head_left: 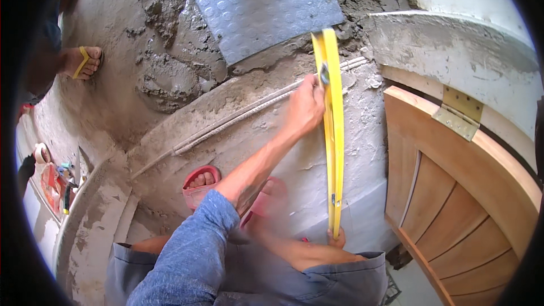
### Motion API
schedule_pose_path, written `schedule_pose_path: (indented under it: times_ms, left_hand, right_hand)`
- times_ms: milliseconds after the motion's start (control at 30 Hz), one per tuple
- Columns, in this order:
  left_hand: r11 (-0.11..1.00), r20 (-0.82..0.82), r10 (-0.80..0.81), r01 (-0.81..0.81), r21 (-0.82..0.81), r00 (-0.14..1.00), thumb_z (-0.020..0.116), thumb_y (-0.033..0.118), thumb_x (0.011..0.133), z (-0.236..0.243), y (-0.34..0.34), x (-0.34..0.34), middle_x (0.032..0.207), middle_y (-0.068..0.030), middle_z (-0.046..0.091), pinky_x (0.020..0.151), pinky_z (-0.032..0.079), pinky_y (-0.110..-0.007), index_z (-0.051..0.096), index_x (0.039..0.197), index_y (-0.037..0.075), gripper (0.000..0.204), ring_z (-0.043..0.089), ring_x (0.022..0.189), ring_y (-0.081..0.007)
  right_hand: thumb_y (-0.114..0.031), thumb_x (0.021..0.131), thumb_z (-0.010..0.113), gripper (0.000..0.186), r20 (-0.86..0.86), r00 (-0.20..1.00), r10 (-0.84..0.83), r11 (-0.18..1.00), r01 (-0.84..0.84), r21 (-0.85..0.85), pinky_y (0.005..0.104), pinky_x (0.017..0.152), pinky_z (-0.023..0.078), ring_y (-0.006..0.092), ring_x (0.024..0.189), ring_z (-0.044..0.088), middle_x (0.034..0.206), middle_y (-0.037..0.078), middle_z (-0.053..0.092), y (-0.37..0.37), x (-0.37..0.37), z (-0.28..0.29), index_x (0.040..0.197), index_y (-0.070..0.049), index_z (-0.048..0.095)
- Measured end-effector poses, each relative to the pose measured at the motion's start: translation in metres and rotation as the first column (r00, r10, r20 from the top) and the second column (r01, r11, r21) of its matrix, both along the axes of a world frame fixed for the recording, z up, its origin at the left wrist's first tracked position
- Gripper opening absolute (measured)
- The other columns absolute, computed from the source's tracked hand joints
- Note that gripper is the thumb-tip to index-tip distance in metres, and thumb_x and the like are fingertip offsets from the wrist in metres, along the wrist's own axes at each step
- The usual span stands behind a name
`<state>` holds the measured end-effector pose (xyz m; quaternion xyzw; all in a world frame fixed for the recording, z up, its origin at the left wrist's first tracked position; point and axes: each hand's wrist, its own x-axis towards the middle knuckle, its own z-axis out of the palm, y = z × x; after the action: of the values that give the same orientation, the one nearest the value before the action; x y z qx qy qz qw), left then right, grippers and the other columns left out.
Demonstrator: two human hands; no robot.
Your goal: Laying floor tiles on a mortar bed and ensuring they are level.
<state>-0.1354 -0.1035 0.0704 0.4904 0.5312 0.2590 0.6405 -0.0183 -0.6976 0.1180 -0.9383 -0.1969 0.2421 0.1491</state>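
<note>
Yellow spirit level stands upright against the plastered wall. Right hand, at 6 o'clock, grips its lower end. Left hand, toward 12 o'clock, presses curled fingers against its upper section.

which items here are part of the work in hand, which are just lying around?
In use:
- yellow spirit level, held against the plastered wall
- left hand gripping it near the top
- right hand at its lower end

Lying about:
- wet mortar heap
- grey studded mat
- wooden door with brass hinge
- another person's sandalled foot
</note>
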Motion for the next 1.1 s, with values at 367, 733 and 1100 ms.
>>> schedule_pose_path:
  times_ms: [367,733,1100]
  left_hand:
    - [0.984,0.062,0.078,-0.087,0.157,0.995,0.056,0.021,0.09,-0.008,0.06,0.03,0.087,-0.0164,0.068,0.077,0.05,-0.041,0.063,0.103,0.0,0.026,0.066,0.084,-0.031]
    - [0.963,0.117,0.26,-0.267,0.047,0.959,0.054,0.021,0.088,-0.028,0.122,0.127,0.081,-0.0247,0.065,0.076,0.047,-0.048,0.065,0.09,-0.001,0.024,0.063,0.081,-0.042]
    - [0.913,-0.094,-0.06,0.093,0.398,0.994,0.053,0.02,0.09,-0.019,0.11,0.107,0.073,-0.012,0.067,0.071,0.05,-0.039,0.065,0.088,0.001,0.022,0.066,0.072,-0.0275]
  right_hand:
    - [-0.015,0.093,0.06,0.017,-0.098,0.986,-0.136,0.989,0.14,0.037,0.0284,0.067,0.042,0.0117,0.076,0.047,0.081,0.001,0.052,0.115,-0.027,0.021,0.098,0.001,0.057]
    - [-0.015,0.091,0.062,0.02,-0.024,0.992,-0.124,0.991,0.125,0.037,0.0326,0.07,0.043,0.0192,0.076,0.05,0.082,0.009,0.054,0.076,-0.023,0.003,0.098,0.004,0.058]
    - [-0.019,0.09,0.064,0.026,0.049,0.994,-0.1,0.995,0.099,0.032,0.0368,0.072,0.045,0.0253,0.078,0.054,0.083,0.013,0.057,0.044,-0.019,-0.012,0.103,0.002,0.057]
